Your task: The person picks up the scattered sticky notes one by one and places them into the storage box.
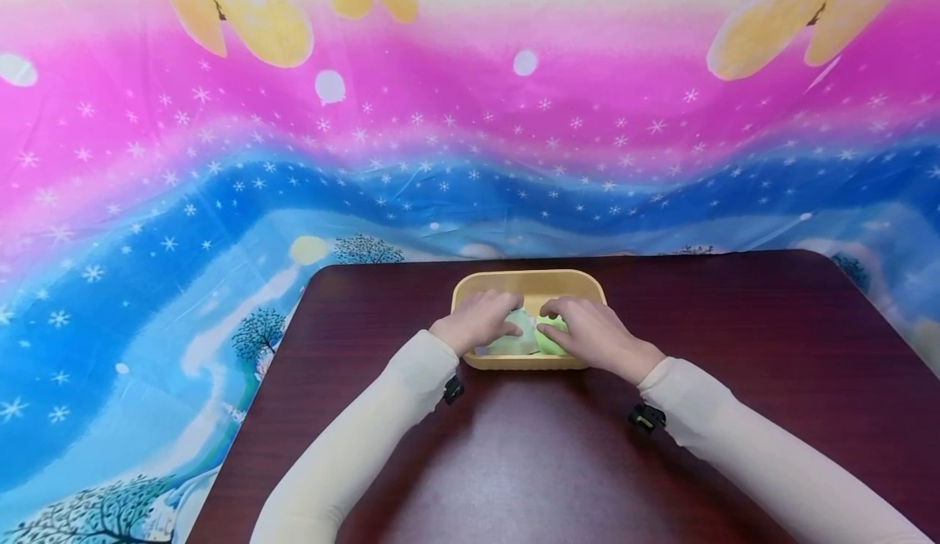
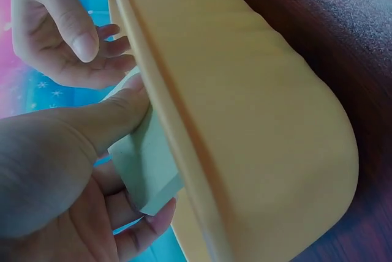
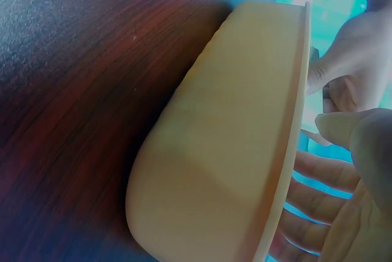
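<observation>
Both hands reach over the near rim of a yellow basket (image 1: 565,283). My left hand (image 1: 482,321) holds a pale green flat-sided block (image 2: 144,158), its thumb on one face and its fingers at the opposite side. The block is partly behind the basket wall in the left wrist view. My right hand (image 1: 596,333) hovers beside a brighter green rounded thing (image 1: 549,338) inside the basket, thumb and fingers apart. In the right wrist view its fingers (image 3: 312,216) extend behind the rim, and nothing shows between them and the thumb.
The basket stands near the far edge of a dark reddish-brown table (image 1: 382,316). Behind the table hangs a printed cloth (image 1: 470,136) in pink and blue with snowflakes. A small black device (image 1: 648,418) is strapped at the right wrist, another device (image 1: 454,389) at the left.
</observation>
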Available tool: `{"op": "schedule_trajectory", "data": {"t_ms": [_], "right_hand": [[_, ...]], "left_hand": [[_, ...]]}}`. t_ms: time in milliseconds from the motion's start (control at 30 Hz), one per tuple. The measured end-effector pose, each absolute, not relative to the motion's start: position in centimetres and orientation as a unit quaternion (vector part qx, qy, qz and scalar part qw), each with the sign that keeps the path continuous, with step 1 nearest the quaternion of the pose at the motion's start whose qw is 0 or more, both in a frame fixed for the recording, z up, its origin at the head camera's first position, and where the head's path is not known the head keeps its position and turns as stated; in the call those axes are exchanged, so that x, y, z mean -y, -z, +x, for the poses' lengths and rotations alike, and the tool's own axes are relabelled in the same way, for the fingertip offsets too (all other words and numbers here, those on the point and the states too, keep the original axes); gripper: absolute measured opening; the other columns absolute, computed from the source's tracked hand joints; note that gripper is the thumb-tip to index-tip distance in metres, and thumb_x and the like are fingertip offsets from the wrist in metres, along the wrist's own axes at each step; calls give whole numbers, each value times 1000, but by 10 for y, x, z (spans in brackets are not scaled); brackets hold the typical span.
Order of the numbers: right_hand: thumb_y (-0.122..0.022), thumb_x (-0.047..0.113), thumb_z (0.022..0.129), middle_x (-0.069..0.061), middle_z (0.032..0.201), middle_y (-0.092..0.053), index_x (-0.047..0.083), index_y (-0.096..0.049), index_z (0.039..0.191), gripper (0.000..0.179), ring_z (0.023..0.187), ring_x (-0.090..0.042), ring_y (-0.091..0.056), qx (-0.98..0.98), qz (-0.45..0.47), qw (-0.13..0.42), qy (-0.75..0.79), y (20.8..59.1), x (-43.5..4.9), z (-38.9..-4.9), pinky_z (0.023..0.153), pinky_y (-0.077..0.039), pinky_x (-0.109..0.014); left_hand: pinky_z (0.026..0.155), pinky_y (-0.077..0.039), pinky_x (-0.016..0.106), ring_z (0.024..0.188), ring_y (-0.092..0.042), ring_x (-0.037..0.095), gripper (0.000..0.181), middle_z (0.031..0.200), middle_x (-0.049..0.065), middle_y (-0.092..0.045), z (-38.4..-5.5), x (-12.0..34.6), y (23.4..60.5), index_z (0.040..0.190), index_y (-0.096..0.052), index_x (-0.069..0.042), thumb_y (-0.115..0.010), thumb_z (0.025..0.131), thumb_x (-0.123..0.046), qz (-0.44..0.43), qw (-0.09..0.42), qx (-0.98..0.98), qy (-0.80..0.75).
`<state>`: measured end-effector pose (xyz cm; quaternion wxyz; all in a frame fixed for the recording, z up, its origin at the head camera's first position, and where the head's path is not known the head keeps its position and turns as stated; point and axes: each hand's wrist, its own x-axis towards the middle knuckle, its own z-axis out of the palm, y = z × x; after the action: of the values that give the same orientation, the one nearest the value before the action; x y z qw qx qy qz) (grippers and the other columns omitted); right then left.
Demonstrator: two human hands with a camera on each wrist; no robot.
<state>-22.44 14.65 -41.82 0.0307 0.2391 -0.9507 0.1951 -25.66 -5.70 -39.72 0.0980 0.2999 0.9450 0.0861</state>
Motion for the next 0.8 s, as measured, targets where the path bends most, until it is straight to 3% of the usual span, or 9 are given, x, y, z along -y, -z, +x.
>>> {"op": "schedule_trajectory", "data": {"t_ms": [400,567,700,800], "right_hand": [[-70,30,95,-9,108,-76,6,-73,116,32,96,-25,-72,951,242,12,-192,418,-145,-224,74,-58,-42],[-69,31,96,-9,108,-76,6,-73,116,33,98,-25,-72,953,238,10,-189,417,-145,-224,76,-58,-44],[-68,32,96,-9,108,-76,6,-73,116,33,98,-25,-72,953,237,10,-187,416,-145,-225,76,-58,-44],[-68,32,96,-9,109,-76,6,-73,116,33,98,-25,-72,953,237,10,-188,416,-145,-225,76,-58,-44]], "left_hand": [[72,-49,32,82,-63,16,36,107,4,-73,-259,56,401,122,-66,-11,-73,94,-32,278,104,-953,-55],[69,-46,31,79,-60,16,32,97,3,-71,-260,55,402,116,-68,-11,-71,95,-35,268,104,-956,-50],[66,-41,30,75,-53,14,30,83,-1,-61,-260,56,402,108,-68,-12,-67,97,-39,265,108,-957,-57],[76,-50,31,87,-63,15,35,96,0,-69,-261,57,403,118,-68,-12,-66,98,-41,262,111,-957,-62]]}}
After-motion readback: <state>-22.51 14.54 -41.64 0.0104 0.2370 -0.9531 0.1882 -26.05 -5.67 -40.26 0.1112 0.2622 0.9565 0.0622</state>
